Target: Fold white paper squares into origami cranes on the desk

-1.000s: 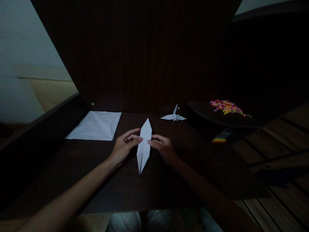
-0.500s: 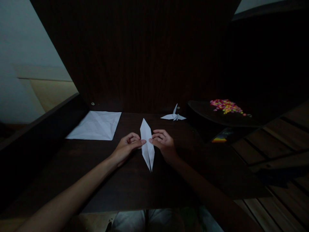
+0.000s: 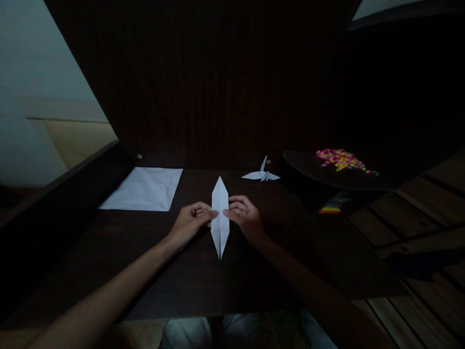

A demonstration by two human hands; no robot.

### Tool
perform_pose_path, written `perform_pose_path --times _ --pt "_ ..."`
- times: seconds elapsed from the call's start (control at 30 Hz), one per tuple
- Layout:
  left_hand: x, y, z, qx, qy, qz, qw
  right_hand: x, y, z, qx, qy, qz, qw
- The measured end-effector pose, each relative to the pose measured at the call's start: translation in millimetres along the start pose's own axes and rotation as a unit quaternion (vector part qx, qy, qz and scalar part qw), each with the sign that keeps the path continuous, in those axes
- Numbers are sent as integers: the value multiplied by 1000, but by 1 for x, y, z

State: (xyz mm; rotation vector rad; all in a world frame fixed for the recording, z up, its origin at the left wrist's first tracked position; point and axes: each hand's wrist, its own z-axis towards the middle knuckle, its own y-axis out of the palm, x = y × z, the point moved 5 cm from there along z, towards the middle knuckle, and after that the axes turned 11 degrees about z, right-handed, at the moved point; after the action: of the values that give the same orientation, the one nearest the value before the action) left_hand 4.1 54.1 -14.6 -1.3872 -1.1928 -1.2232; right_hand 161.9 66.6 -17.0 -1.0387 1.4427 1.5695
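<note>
A long folded white paper (image 3: 220, 198) stands nearly upright in the picture between my hands, pointed at the top and split into two points at the bottom. My left hand (image 3: 194, 219) pinches its left edge, thumb in front and curled fingers behind. On the right edge, my right hand (image 3: 246, 215) grips in the same way with its thumb on the front face. Beyond my right hand, a folded white paper crane (image 3: 262, 175) rests at the back of the dark desk. To the left lies a creased white sheet of paper (image 3: 145, 189).
A dark curved shelf (image 3: 301, 165) at the right carries a pile of small colourful pieces (image 3: 340, 160). Beneath it shows an object with a yellow and orange edge (image 3: 330, 210). The desk (image 3: 163, 281) has a tall back panel (image 3: 218, 87) and a raised left side board (image 3: 65, 186).
The folded paper has turned from a slight tilt to straight, its lower points swinging left. Both hands still hold its edges and have shifted only slightly.
</note>
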Motion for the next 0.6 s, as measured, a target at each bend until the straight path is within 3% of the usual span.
perform_pose_path --times 0.13,0.6 --pt "5 -1 -1 17 18 -30 999 2 2 -1 -22 10 4 1000" --pt "3 7 -2 -56 30 -30 998 -1 1 -2 -21 -39 -23 999"
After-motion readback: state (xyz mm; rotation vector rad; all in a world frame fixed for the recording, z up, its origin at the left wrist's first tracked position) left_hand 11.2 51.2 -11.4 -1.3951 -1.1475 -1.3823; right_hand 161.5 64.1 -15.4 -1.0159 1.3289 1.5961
